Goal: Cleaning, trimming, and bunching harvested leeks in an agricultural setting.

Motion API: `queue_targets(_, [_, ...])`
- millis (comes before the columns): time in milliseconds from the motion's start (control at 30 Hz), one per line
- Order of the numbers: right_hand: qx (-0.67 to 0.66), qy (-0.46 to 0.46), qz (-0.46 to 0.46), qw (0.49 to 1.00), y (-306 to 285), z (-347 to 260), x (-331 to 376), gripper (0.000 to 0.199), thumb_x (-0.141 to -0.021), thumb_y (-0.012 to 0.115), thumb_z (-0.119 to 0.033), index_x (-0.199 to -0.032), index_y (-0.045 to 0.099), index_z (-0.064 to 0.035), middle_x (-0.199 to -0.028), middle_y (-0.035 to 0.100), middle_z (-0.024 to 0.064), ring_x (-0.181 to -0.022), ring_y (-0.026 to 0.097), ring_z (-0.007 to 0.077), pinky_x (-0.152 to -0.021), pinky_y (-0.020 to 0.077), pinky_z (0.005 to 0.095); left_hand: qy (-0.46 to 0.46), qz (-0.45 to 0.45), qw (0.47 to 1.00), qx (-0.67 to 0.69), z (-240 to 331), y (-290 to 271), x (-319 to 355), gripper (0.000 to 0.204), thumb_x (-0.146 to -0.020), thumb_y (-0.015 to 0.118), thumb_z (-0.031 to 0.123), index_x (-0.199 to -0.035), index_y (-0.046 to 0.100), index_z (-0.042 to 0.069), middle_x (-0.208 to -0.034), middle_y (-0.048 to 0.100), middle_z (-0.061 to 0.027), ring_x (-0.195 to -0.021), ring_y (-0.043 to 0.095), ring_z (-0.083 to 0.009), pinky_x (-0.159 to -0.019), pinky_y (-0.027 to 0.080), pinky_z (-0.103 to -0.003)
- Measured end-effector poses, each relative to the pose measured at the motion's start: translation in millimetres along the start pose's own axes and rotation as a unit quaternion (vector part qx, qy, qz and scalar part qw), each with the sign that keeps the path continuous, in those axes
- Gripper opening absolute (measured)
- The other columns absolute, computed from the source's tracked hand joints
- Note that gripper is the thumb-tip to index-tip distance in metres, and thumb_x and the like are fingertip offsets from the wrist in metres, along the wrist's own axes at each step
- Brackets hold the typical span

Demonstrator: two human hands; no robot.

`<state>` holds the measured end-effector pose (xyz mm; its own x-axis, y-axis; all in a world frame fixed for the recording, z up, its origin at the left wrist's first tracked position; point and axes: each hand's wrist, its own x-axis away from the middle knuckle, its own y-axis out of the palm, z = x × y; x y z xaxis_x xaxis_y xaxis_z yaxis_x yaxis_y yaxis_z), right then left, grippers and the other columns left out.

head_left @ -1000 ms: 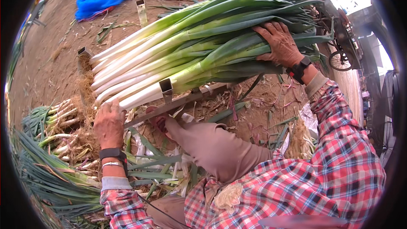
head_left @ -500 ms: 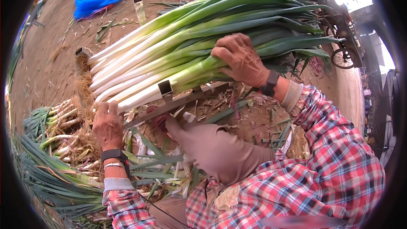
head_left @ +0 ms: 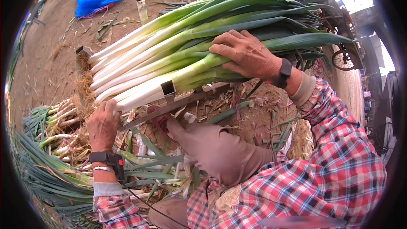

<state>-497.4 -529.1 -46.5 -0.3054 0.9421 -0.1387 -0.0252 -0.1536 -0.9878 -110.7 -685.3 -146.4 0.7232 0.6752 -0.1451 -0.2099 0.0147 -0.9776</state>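
Note:
A thick row of leeks (head_left: 178, 40) lies across a metal rack (head_left: 144, 116), white root ends at the left and dark green leaves at the right. My left hand (head_left: 103, 123) is closed at the root end of the nearest leek (head_left: 193, 68), its fingertips on the white stalk. Farther along, my right hand (head_left: 250, 57) curls over the same leek where its green leaves begin to fan out. That hand's thumb is partly hidden beneath the leaves. A short square metal post (head_left: 168, 88) stands against the near side of the row.
Loose leeks with rooty ends (head_left: 63, 148) and long leaves (head_left: 46, 178) lie on the ground at left. Scraps of leaf (head_left: 231, 112) litter the soil around my leg (head_left: 220, 150). A blue cloth (head_left: 99, 0) lies at the back left, and a wheeled vehicle (head_left: 342, 59) stands at right.
Both hands stay on the near leek. My left hand has shifted slightly left, while my right wrist has moved right. The leek's leaf tip now reaches farther right.

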Motion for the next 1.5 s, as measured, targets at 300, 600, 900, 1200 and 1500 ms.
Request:
queue_targets(300, [-0.05,0.016,-0.108,0.993,-37.5,9.9,-20.4,0.051,-0.073,0.074,-0.022,-0.119,0.055,-0.0097,-0.106,0.056,0.0109,-0.104,0.058,0.0323,-0.086,0.0474,0.0419,-0.016,0.013,0.997,0.076,-6.2,-11.8,2.5,0.032,-0.084,0.067,0.015,-0.113,0.056,0.012,-0.106,0.065,-0.01,-0.094,0.063,-0.0319,-0.079,0.049,-0.042])
queue_targets(600, [-0.068,0.012,-0.127,0.99,-40.2,4.6,-13.3,0.045,-0.079,0.071,-0.026,-0.118,0.057,-0.0092,-0.103,0.056,0.0133,-0.099,0.058,0.0338,-0.086,0.0462,0.0435,-0.026,-0.002,0.994,0.103,-3.4,-14.8,4.4,0.03,-0.085,0.066,0.016,-0.114,0.056,0.012,-0.106,0.064,-0.0107,-0.097,0.061,-0.0332,-0.079,0.049,-0.043])
queue_targets(900, [-0.045,0.006,-0.109,0.993,-21.7,7.2,-7.9,0.04,-0.083,0.07,-0.035,-0.114,0.061,-0.0114,-0.096,0.054,0.0098,-0.097,0.057,0.0282,-0.084,0.0443,0.0392,-0.021,-0.026,0.998,0.062,-2.0,-14.3,-3.3,0.027,-0.085,0.066,0.018,-0.11,0.057,0.012,-0.106,0.064,-0.0078,-0.097,0.062,-0.0311,-0.078,0.05,-0.042])
queue_targets(1200, [-0.009,0.053,-0.045,0.998,7.3,-7.2,2.2,0.044,-0.075,0.076,-0.028,-0.114,0.062,-0.0137,-0.105,0.054,0.0062,-0.106,0.053,0.0241,-0.088,0.0423,0.0417,-0.026,-0.021,0.999,0.016,-2.7,-2.5,-3.1,0.027,-0.084,0.067,0.021,-0.108,0.058,0.013,-0.104,0.063,-0.0056,-0.098,0.061,-0.0279,-0.081,0.05,-0.039])
queue_targets(1500, [-0.012,0.0,0.085,0.996,30.4,-48.0,-21.9,0.047,-0.073,0.076,-0.026,-0.115,0.06,-0.0161,-0.11,0.054,0.008,-0.106,0.053,0.0257,-0.093,0.04,0.0401,-0.013,-0.001,1.0,0.007,1.5,3.1,-0.6,0.031,-0.082,0.069,0.017,-0.11,0.057,0.013,-0.104,0.062,-0.0061,-0.099,0.06,-0.0282,-0.082,0.049,-0.04])
